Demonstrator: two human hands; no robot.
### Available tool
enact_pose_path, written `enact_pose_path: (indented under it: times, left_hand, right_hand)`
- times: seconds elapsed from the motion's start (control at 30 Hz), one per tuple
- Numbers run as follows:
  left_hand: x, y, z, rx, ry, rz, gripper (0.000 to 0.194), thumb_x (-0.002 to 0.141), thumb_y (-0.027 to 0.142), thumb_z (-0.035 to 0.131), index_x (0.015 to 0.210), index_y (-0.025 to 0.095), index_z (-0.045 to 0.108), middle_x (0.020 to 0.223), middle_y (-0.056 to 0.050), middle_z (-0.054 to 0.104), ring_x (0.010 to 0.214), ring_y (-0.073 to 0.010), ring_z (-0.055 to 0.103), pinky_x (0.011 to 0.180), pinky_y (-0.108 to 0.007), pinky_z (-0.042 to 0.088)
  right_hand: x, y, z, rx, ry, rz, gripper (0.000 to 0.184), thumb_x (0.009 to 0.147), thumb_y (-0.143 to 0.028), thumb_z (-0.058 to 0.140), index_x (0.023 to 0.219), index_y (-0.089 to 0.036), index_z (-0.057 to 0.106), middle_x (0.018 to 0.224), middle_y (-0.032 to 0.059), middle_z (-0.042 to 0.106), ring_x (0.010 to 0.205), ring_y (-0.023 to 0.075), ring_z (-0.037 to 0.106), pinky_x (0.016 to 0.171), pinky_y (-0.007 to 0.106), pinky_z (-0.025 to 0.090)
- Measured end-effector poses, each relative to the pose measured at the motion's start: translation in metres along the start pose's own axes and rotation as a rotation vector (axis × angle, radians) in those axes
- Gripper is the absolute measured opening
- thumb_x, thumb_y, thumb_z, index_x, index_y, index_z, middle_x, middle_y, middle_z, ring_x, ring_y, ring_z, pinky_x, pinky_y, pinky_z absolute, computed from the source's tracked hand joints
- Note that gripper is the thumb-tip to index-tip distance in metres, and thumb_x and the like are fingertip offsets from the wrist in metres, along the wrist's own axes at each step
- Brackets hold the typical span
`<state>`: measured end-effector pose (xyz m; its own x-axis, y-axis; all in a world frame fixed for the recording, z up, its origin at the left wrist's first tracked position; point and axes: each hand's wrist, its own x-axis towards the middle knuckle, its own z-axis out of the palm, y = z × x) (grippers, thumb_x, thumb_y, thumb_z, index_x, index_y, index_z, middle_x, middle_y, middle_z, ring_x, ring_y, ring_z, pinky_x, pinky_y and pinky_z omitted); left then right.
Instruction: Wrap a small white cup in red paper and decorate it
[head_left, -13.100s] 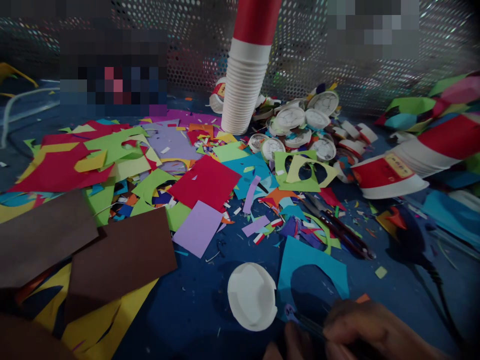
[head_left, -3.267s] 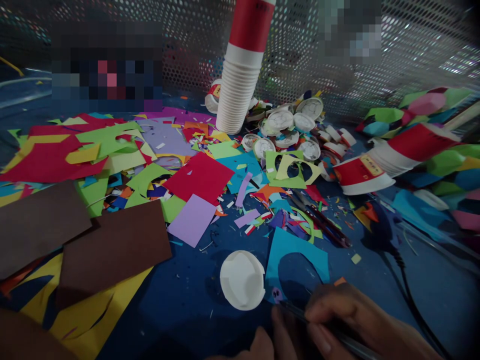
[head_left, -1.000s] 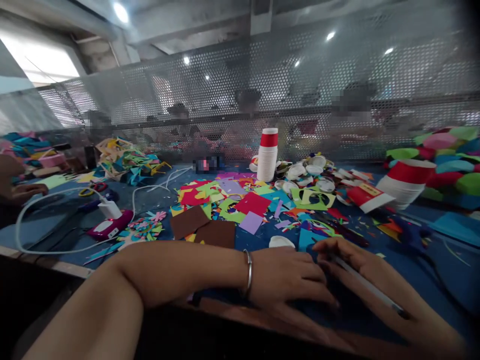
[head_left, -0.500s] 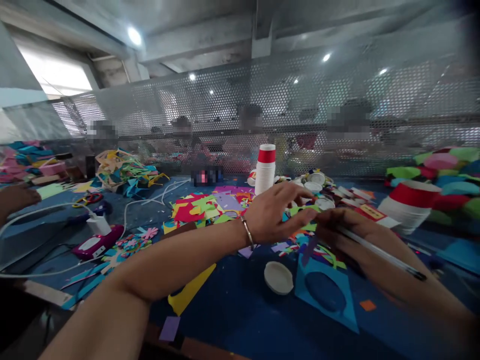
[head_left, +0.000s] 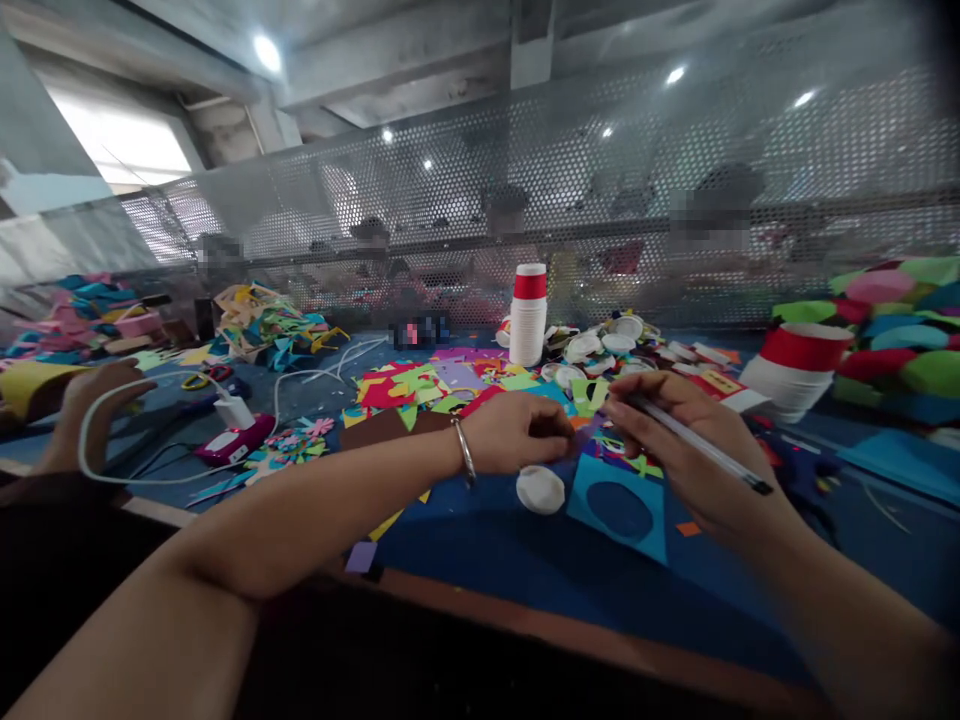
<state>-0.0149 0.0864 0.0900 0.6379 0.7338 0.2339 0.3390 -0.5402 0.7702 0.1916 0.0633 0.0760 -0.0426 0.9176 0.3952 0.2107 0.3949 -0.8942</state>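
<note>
My right hand (head_left: 709,490) is closed around a clear-barrelled pen (head_left: 697,442), which slants back across the hand with its dark end toward the wrist. My left hand (head_left: 521,432), with a bangle at the wrist, has its fingers curled. A bit of purple paper (head_left: 587,432) shows between the two hands; whether either one grips it is unclear. Just below my left hand lies a round white shallow disc (head_left: 540,490). Beside it on the blue table is a blue paper sheet (head_left: 649,545) with a round hole cut in it.
Paper scraps (head_left: 405,390) and white lids or discs (head_left: 619,343) cover the table behind my hands. A cup stack (head_left: 529,320) stands there, another stack (head_left: 799,370) leans at right. At left are a purple power strip (head_left: 236,440), white cable and another person's hand (head_left: 101,395).
My left hand has lowered and moved left, its fingers curling in, and a gap now separates it from my right hand. The pen stays in my right hand. The camera view has shifted.
</note>
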Motion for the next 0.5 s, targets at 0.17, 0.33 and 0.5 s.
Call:
enact_pose_path:
  times: [0.17,0.33,0.5]
  left_hand:
    - [-0.047,0.047,-0.025,-0.371,0.132,-0.008,0.013,0.081,0.025,0.067,0.081,0.015,0.058,0.070,-0.001,0.065,0.061,-0.0104,0.060,0.058,-0.024,0.046]
    - [-0.118,0.092,-0.030,-0.519,0.449,0.145,0.010,0.083,0.029,0.067,0.079,0.021,0.062,0.062,0.001,0.061,0.055,-0.0135,0.057,0.050,-0.026,0.044]
    - [-0.191,0.065,-0.023,-0.546,0.699,0.144,0.010,0.081,0.029,0.068,0.078,0.023,0.062,0.056,0.000,0.053,0.051,-0.0126,0.050,0.045,-0.026,0.039]
  right_hand:
    - [-0.008,-0.010,0.018,-0.103,-0.101,-0.094,0.027,0.090,-0.045,0.058,0.103,-0.022,0.060,0.085,0.0042,0.068,0.066,0.0161,0.062,0.053,0.024,0.048]
    - [-0.026,-0.018,0.075,-0.409,-0.481,-0.504,0.023,0.096,-0.022,0.045,0.105,-0.021,0.066,0.099,0.0059,0.071,0.091,0.0197,0.064,0.082,0.033,0.048]
    - [-0.045,-0.029,0.135,-0.493,-0.771,-0.701,0.021,0.092,-0.026,0.059,0.110,-0.018,0.064,0.097,0.0071,0.071,0.093,0.0213,0.059,0.079,0.031,0.047]
